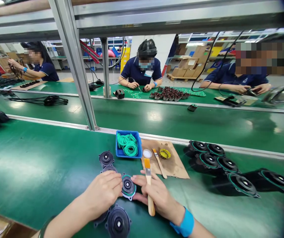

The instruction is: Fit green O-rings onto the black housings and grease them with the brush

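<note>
Between my hands is a black round housing with a green rubber ring lying around its top. My left hand is closed, its fingertips pressed together at the housing's left rim; exactly what they pinch is partly hidden. On the other side, my right hand steadies the rim with finger and thumb. That same hand also grips a paintbrush, wooden handle down and bristles up. Similar black housings without a visible green ring stand behind and in front, some partly covered by my left hand and forearm.
A blue bin of green rings stands behind my hands. Beside it, stained cardboard carries another paintbrush, a yellow lid-like dish and a white cap. Ringed black housings stand right. A metal post rises ahead; co-workers sit opposite.
</note>
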Demonstrator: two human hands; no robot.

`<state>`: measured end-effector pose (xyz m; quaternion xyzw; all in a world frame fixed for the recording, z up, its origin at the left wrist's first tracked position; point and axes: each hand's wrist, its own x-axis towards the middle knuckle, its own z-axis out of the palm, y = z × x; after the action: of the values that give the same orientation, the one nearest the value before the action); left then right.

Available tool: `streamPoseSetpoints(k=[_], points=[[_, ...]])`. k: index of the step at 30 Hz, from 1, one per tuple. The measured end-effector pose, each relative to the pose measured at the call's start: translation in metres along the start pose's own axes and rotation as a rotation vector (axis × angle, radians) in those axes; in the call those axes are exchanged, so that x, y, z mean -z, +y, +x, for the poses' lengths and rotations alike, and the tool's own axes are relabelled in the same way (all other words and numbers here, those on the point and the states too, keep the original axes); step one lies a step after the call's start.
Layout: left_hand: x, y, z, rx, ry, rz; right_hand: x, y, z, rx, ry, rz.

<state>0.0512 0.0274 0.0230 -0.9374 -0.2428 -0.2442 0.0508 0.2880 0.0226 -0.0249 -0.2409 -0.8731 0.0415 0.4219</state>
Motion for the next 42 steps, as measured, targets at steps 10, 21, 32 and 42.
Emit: streamPoseSetpoints(k=[10,21,32,42], points=[[0.011,-0.014,0.013,0.142,-0.279,-0.224,0.009,0.004,0.018,-0.071,-0.11,0.061],[-0.028,0.004,0.03,-0.033,-0.155,-0.062,0.036,-0.001,-0.016,-0.107,-0.054,-0.008],[-0.018,0.008,0.03,-0.126,-0.09,-0.03,0.022,-0.017,-0.032,-0.057,0.108,-0.192],[-0.017,0.013,0.03,-0.255,-0.072,0.005,0.032,-0.022,-0.033,0.079,-0.021,-0.252]])
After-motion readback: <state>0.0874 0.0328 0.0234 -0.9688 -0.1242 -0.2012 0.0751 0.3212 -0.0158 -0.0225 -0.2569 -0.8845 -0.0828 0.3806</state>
